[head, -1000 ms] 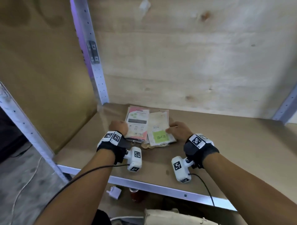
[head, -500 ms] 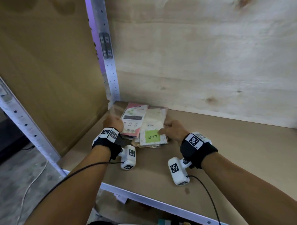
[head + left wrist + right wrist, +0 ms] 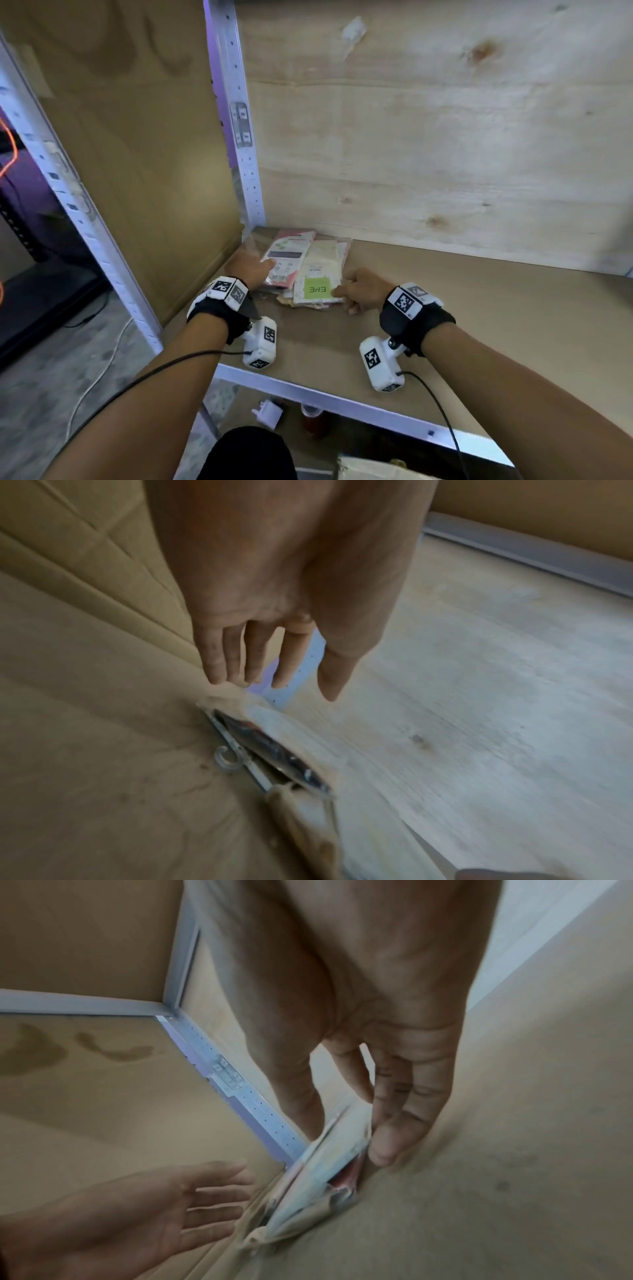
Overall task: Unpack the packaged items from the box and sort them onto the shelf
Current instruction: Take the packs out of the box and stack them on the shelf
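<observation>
Since half a second ago our hands have barely shifted, though our head has drawn back, so more of the floor below the shelf shows.

Our left hand (image 3: pixel 251 269) lies with fingers straight and relaxed, gripping nothing; its fingertips sit at the left edge of the pink packet (image 3: pixel 287 257). From the left wrist view the fingers hang loose above the shelf board (image 3: pixel 479 308), near the corner. Our right hand (image 3: pixel 363 289) has its fingers bent against the right edge of the pile, thumb above and fingertips at the side, pinching the cream packet with the green label (image 3: pixel 317 279).

Both packets are flat, thin sleeves in clear film, lying overlapped in the back left corner of the shelf, beside the perforated metal upright (image 3: pixel 245 164) and close to the plywood back wall. The green label reads upside down to us. Other thin packets seem tucked beneath, with crumpled ends poking out at the front.

We judge that the slick film could let the packets slide over one another and fan out if we push from one side only. Pressing too hard may crease the soft ends, or wedge an edge against the upright.
</observation>
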Demonstrator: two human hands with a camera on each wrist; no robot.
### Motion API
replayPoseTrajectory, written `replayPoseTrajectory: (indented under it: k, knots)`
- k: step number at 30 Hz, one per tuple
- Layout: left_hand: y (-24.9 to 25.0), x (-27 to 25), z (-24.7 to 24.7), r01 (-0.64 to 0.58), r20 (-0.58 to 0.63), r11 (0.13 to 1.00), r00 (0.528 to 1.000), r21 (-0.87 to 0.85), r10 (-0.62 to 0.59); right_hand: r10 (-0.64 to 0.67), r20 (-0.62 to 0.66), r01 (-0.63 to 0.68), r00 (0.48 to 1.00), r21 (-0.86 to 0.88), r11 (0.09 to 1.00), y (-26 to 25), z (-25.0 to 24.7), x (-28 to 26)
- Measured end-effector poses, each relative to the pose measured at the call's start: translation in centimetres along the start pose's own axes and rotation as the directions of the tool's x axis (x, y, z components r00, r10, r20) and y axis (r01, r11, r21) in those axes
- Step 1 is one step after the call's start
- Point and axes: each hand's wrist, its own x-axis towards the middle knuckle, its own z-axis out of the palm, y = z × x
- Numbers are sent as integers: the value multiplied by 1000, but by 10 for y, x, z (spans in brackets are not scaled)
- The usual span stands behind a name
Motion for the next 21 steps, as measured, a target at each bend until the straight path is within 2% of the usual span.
replayPoseTrajectory:
  k: [2,5,12,16,21]
  knots:
    - [7,-24,-2,-69,-32,998,997,16,69,-26,-3,25,1000,-26,999,3,-2,-26]
    - [18,-62,4,-167,-41,984,986,-60,165,-43,-25,42,999,-32,999,15,-10,-63]
    - [41,-173,35,-349,52,928,932,-134,358,-61,-24,59,998,-53,997,60,-22,-174]
    - [43,-240,53,-367,151,902,902,-229,405,-62,-38,60,997,-53,997,92,-19,-235]
    - [26,-305,95,-282,327,912,868,-299,375,9,-40,-10,999,-33,999,164,-6,-283]
